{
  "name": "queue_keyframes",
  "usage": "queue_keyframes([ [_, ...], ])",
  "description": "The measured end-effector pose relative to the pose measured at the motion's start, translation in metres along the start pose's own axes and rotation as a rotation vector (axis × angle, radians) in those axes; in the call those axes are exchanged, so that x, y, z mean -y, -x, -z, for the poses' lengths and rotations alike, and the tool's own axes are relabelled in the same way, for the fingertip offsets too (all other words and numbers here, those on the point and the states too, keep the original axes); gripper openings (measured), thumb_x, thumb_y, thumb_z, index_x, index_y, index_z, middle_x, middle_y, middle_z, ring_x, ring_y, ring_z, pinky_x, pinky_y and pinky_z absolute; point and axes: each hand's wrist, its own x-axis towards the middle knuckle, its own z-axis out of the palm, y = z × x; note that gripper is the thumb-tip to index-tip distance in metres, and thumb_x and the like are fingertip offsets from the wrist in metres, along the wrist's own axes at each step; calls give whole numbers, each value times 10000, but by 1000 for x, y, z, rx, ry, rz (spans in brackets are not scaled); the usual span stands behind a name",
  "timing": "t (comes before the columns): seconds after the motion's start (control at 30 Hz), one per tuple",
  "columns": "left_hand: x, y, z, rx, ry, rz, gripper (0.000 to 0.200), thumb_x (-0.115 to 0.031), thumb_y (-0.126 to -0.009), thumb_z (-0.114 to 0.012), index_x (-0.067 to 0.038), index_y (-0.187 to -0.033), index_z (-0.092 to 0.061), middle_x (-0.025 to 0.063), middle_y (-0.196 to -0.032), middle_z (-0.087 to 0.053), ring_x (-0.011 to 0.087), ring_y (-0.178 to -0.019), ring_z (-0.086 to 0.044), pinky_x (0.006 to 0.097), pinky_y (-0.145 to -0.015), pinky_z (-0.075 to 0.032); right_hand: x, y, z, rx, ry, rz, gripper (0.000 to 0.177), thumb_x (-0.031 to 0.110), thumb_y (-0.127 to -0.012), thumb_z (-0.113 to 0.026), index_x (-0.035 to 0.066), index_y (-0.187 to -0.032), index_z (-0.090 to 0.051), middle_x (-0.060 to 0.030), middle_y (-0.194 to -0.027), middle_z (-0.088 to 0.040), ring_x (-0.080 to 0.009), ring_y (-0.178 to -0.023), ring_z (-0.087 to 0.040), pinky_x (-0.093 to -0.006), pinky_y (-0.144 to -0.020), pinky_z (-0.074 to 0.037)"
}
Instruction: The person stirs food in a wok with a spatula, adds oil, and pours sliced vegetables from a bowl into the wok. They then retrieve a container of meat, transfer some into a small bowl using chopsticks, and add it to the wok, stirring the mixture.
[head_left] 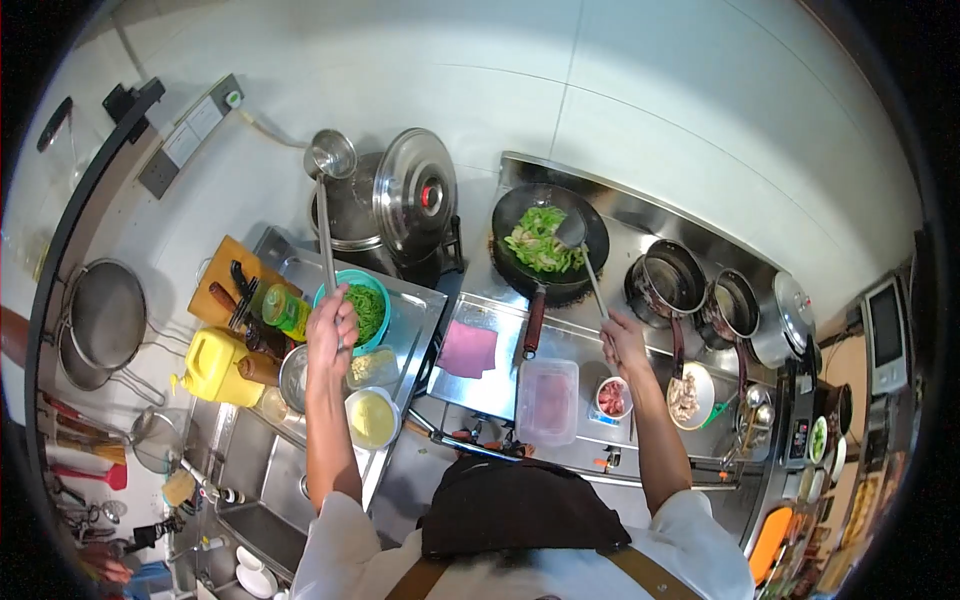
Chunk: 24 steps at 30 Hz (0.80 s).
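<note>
My left hand [332, 328] is closed around the long handle of a steel ladle [328, 230]. The ladle's bowl is raised above the rim of a large stockpot [345, 212], whose lid [412, 195] is tilted against its right side. My right hand [624, 342] grips a spatula [594, 278], its blade resting among chopped green vegetables [538, 240] in a black wok [592, 215]. The wok sits on a burner, handle pointing toward me. Under my right forearm is a small bowl of red meat pieces [610, 398].
Left of me are a teal bowl of chopped greens [372, 312], a bowl of yellow liquid [373, 418], a yellow jug [213, 366] and a sink [262, 465]. Ahead lie a pink cloth [468, 349] and plastic container [547, 400]. Saucepans [672, 278] and a plate [703, 380] stand right.
</note>
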Motion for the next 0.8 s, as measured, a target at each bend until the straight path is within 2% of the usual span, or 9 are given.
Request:
queue_keyframes([
  [0.07, -6, 32, -16, 85, 14, 48, 259, -168, -934, -499, 0, -1131, -489, -38, -683, -412, 12, -464, -329, 159, -342, -237, -1, -6, -3, 10, -99, -37, 349, 110, -858, -537, -7, -1186, -537, 0, -615, -484, -82, -381, -390, -237, -319, -294],
  [0.13, -1, 51, -27, 181, 110, 117, 266, -165, -939, -490, 0, -1147, -486, -37, -682, -407, 5, -455, -324, 149, -326, -236, -7, -17, -4, 110, -264, -66, 273, 130, -866, -534, 15, -1113, -556, 2, -628, -486, -73, -388, -393, -232, -321, -291],
  [0.2, 8, 64, -40, 250, 171, 202, 244, -150, -939, -480, -6, -1135, -504, -41, -679, -398, 2, -446, -310, 142, -321, -240, -8, -23, -7, 126, -258, -81, 251, 138, -874, -535, 29, -1100, -548, 6, -633, -486, -66, -405, -393, -229, -329, -291],
  [0.3, 38, 71, -59, 273, 155, 308, 232, -141, -927, -501, -16, -1122, -513, -47, -681, -394, 0, -447, -300, 144, -325, -212, -5, -29, -15, 207, -385, -86, 234, 137, -885, -529, 39, -1098, -525, 12, -636, -479, -62, -420, -393, -224, -337, -294],
  [0.37, 64, 72, -75, 274, 78, 358, 210, -135, -918, -517, -29, -1099, -518, -53, -669, -389, 1, -447, -295, 146, -334, -179, -2, -33, -21, 257, -455, -118, 165, 136, -897, -519, 54, -1040, -506, 13, -636, -473, -58, -432, -391, -216, -345, -298],
  [0.4, 78, 70, -80, 328, 47, 376, 193, -145, -909, -540, -40, -1069, -519, -56, -661, -399, 8, -444, -306, 157, -341, -195, 0, -33, -23, 249, -463, -114, 165, 136, -897, -519, 54, -1040, -506, 13, -636, -473, -58, -432, -391, -216, -345, -298],
  [0.47, 105, 68, -92, 282, -127, 380, 199, -162, -897, -570, -53, -1052, -511, -56, -664, -419, 15, -443, -323, 169, -350, -220, 4, -34, -25, 292, -468, -107, 111, 131, -905, -505, 73, -997, -487, 11, -635, -472, -54, -433, -389, -209, -345, -295],
  [0.67, 133, 49, -113, 331, -245, 387, 237, -174, -886, -590, -56, -1067, -492, -49, -671, -434, 21, -446, -334, 172, -358, -242, 11, -31, -10, 314, -524, -108, 98, 141, -907, -502, 86, -983, -474, 17, -648, -475, -47, -429, -376, -199, -344, -284],
  [0.8, 117, 36, -110, 319, 0, 406, 218, -150, -896, -565, -32, -1073, -517, -42, -669, -430, 14, -453, -331, 164, -343, -235, 25, -12, 23, 242, -510, -111, 80, 152, -910, -502, 95, -964, -486, 26, -656, -471, -37, -414, -346, -184, -337, -263],
])
